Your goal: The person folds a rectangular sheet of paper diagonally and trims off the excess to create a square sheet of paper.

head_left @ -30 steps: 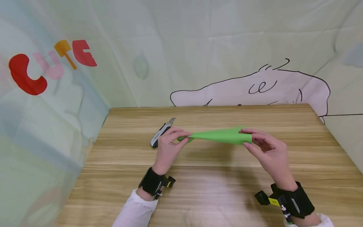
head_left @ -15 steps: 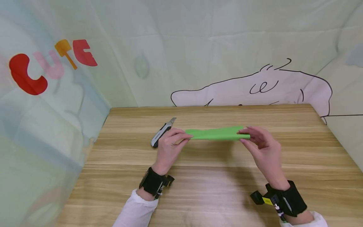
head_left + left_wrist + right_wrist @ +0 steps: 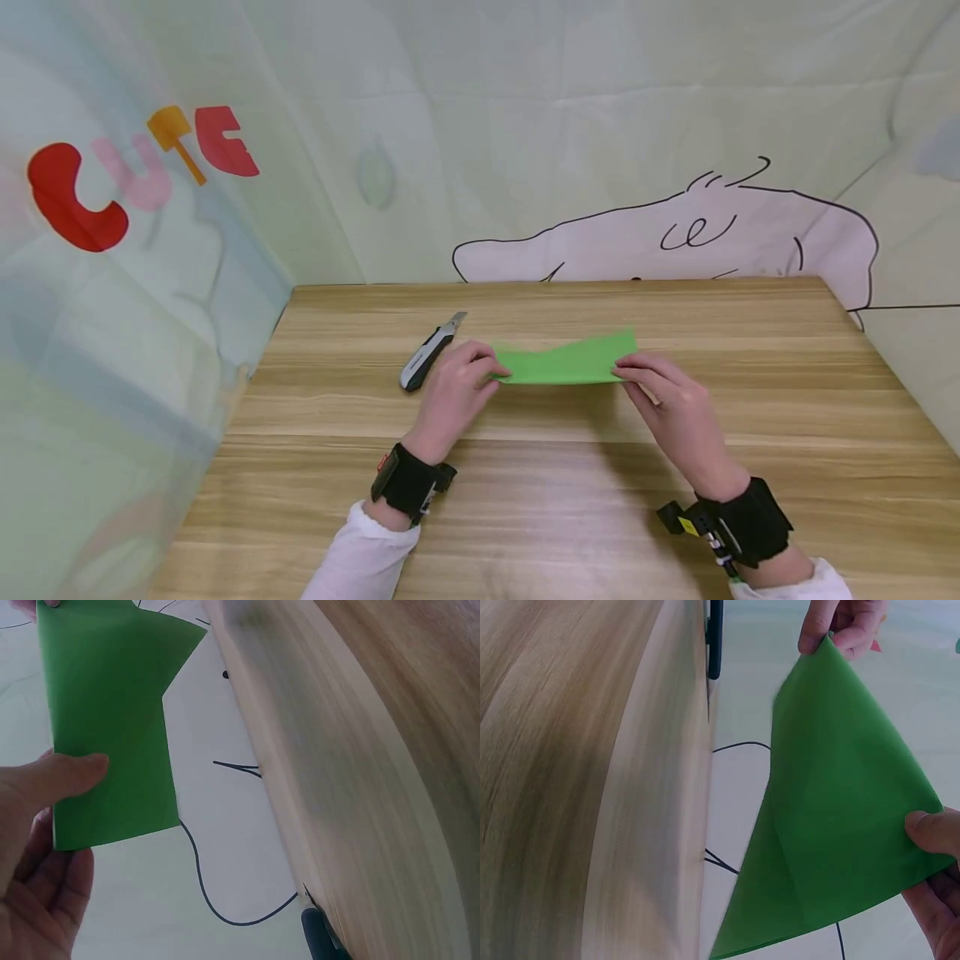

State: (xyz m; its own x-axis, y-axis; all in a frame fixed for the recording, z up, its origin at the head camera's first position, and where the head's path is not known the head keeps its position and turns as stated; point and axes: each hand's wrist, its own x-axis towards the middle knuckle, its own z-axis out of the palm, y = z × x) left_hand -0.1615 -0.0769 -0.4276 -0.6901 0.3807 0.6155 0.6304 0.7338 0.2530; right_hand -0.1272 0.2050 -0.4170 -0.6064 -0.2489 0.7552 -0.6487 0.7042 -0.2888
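A folded sheet of green paper is stretched between both hands above the table, its straight folded edge toward me. At its left end my left hand pinches it; in the left wrist view the thumb lies on the green paper with fingers behind. My right hand pinches the other end between thumb and fingers, as the right wrist view also shows on the green paper. Just beyond my left hand, a grey and black utility knife lies on the table, blade pointing away.
The wooden table reaches back to a pale printed cloth with a line-drawn animal and coloured letters. Each wrist wears a black strap with a small camera.
The curled paper has flattened into a folded strip with a straight near edge. My right hand has moved left and inward; its fingers have closed on the fold. The knife stays put.
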